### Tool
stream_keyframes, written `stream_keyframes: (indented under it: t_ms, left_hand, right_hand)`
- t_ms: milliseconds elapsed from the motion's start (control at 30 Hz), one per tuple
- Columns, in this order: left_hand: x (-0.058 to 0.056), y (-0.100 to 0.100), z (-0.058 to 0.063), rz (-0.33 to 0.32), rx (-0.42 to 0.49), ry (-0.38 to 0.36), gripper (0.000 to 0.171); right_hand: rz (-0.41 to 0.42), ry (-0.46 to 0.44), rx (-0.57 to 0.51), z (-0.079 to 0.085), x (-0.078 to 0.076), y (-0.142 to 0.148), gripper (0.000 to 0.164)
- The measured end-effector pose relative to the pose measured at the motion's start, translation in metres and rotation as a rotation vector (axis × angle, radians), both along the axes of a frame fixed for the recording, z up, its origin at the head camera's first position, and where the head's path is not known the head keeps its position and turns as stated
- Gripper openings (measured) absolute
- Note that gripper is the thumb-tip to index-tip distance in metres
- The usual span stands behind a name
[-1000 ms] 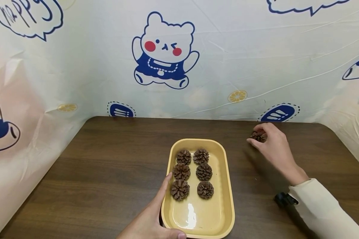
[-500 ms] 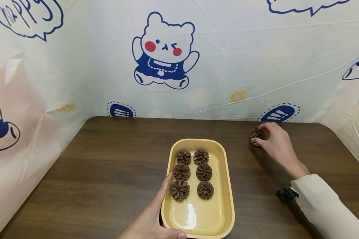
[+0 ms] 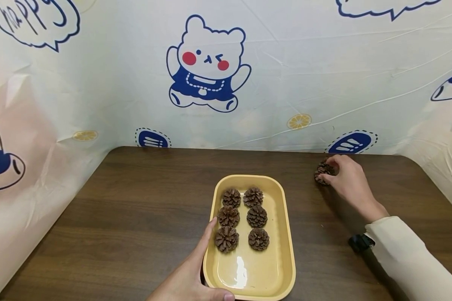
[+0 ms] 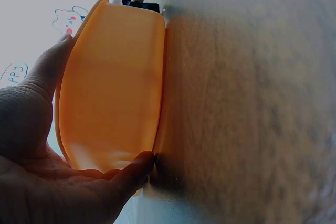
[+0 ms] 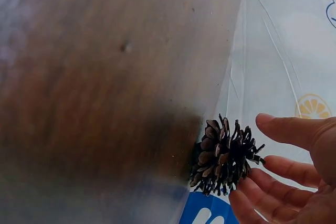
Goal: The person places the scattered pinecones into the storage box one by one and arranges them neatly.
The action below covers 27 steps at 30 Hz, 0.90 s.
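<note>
Near the table's back edge, right of the tray, a pinecone (image 3: 323,172) rests on the wood. My right hand (image 3: 348,179) is close around its right side. In the right wrist view the thumb (image 5: 286,129) stands apart from this pinecone (image 5: 223,156), and the loosely extended fingers (image 5: 278,192) reach its scales. My left hand (image 3: 192,267) grips the yellow tray (image 3: 291,255) at its near left corner; the left wrist view shows finger and thumb spread across the tray's outer wall (image 4: 113,77). Inside, several pinecones (image 3: 258,239) stand in two columns toward the far end.
The dark wooden table (image 3: 135,225) reaches back to a printed sheet (image 3: 278,83) hung behind it and along both sides. A black wrist strap (image 3: 361,243) sits at the right sleeve's cuff.
My right hand has shifted slightly right, and more of the pinecone shows beside its fingers. The left hand and tray have stayed in place.
</note>
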<state>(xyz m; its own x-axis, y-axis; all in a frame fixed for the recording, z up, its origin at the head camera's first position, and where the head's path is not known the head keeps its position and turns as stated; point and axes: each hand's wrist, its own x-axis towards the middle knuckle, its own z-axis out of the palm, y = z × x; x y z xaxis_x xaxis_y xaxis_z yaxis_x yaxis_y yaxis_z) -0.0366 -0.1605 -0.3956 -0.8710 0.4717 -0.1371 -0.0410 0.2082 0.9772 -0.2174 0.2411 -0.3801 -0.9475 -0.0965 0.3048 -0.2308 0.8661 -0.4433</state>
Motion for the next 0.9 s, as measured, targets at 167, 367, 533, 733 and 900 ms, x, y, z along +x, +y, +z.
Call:
stream_keyframes:
  t_ms: [167, 367, 533, 733, 900]
  left_hand:
    - [0.0000, -0.0005, -0.0011, -0.003, -0.008, 0.017, 0.136]
    - [-0.0002, -0.0005, -0.0014, -0.007, 0.001, 0.017, 0.136]
    - [-0.0003, 0.0000, -0.0004, -0.006, 0.018, -0.013, 0.136]
    - [-0.0003, 0.0001, 0.0002, -0.002, 0.037, -0.055, 0.136]
    - [-0.0001, 0.0001, 0.0004, -0.004, 0.052, -0.073, 0.136]
  right_hand:
    - [0.001, -0.028, 0.018, 0.0018, -0.0014, 0.0001, 0.039]
    - [0.019, -0.055, 0.025, 0.0024, -0.0023, 0.0010, 0.035]
    - [0.049, -0.065, 0.032, 0.0019, -0.0037, 0.0034, 0.037]
    - [0.071, -0.076, 0.053, 0.0022, -0.0042, 0.0053, 0.036]
    - [0.081, -0.086, 0.072, 0.0051, -0.0053, 0.0077, 0.035]
